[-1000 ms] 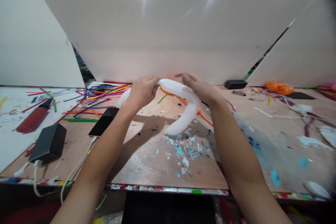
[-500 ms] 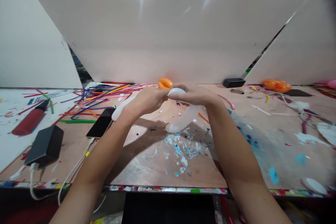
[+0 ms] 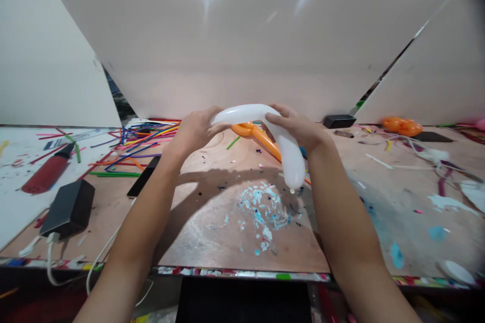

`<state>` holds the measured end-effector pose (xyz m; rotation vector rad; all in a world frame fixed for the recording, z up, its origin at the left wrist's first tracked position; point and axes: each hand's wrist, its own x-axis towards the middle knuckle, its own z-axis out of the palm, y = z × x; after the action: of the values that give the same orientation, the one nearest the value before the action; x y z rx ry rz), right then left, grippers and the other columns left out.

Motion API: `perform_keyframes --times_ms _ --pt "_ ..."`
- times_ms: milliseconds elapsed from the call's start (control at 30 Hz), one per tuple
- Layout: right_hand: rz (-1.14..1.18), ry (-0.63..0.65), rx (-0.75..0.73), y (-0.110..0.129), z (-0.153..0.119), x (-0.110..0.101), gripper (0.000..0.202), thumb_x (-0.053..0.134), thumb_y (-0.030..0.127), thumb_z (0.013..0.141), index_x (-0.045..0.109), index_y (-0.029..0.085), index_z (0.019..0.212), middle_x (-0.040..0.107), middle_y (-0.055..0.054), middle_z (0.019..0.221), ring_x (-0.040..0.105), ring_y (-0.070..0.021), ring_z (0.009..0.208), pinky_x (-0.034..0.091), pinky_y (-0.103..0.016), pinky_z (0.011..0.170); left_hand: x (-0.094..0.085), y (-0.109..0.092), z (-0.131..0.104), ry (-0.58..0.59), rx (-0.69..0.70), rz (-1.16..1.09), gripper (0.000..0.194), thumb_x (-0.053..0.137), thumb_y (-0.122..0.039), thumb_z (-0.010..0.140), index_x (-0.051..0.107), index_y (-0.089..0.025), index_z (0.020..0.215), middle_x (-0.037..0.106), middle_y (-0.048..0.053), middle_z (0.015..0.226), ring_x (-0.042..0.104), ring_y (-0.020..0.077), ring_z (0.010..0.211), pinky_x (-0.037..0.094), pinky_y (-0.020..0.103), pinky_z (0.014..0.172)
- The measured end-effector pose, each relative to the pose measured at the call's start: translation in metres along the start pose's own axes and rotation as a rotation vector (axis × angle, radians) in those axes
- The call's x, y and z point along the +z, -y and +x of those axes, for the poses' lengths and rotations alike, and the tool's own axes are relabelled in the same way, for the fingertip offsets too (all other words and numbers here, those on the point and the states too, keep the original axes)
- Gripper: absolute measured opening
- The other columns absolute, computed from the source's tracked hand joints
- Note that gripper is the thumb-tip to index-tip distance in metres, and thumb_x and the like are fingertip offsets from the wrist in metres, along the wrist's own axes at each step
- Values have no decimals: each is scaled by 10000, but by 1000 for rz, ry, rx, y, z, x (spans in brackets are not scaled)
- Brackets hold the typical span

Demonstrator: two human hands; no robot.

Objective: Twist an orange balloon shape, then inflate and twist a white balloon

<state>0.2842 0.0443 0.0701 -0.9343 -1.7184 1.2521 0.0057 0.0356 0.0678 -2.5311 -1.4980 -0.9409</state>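
Note:
A long white balloon arches between my two hands above the table. My left hand is closed round its left end. On the right, my right hand grips the balloon at its bend, thumb on the near side, and a rounded end hangs down below it. Behind and beneath the white balloon lies an orange balloon shape, with a looped part at its left and a straight part running down to the right, partly hidden.
Thin uninflated balloons, a phone, a dark grey block with a white cable and a red bottle are at the left. A black box and orange balloons stand at the back right.
My hands have moved apart, and the white balloon now stretches in an arch between them. Its hanging end has swung right, and more of the orange balloon shows.

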Motion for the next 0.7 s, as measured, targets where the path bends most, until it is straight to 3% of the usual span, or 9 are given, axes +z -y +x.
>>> perform_keyframes --times_ms 133,267,333,433,567,633,700 --pt "-1 107 125 -4 0 10 437 677 637 837 634 215 946 625 -21 680 530 -132 516 445 -251 430 0 3 -1 39 156 47 405 514 -518 971 701 -183 1102 737 92 959 639 203 836 397 276 698" --pt "17 327 205 -8 4 24 479 624 680 841 636 212 942 657 -40 725 567 -160 550 475 -288 480 6 -5 -3 72 291 72 344 478 -422 999 714 -190 907 704 57 807 599 168 723 345 272 645" --pt "-64 358 170 -5 4 28 450 638 649 843 645 218 970 638 -21 730 554 -149 553 452 -275 490 9 -11 -3 88 320 52 352 446 -385 1008 706 -188 874 697 51 789 587 156 692 333 272 631" --pt "-366 214 -55 6 -1 30 367 696 552 833 685 223 995 661 -19 804 586 -158 658 457 -277 595 12 -21 -3 167 263 -135 378 421 -397 1009 670 -172 835 657 33 710 553 133 624 346 257 606" --pt "-772 -63 -453 20 -9 39 296 704 403 850 719 233 1092 709 -65 1061 639 -248 953 455 -361 849 15 -26 -2 421 113 -679 533 371 -577 999 508 -182 667 512 -6 526 493 110 504 408 242 563" --pt "-980 -182 -589 22 -10 46 305 654 347 894 704 260 1182 691 -80 1146 611 -282 1075 401 -413 957 16 -25 -2 435 25 -884 601 331 -691 966 462 -195 653 430 -27 479 479 111 464 432 251 540" --pt "-1115 -221 -645 21 -10 51 355 617 340 922 663 281 1270 667 -92 1217 573 -302 1164 350 -446 1025 14 -22 -2 390 -28 -926 616 336 -724 949 476 -193 669 407 -34 467 481 108 454 437 246 524"
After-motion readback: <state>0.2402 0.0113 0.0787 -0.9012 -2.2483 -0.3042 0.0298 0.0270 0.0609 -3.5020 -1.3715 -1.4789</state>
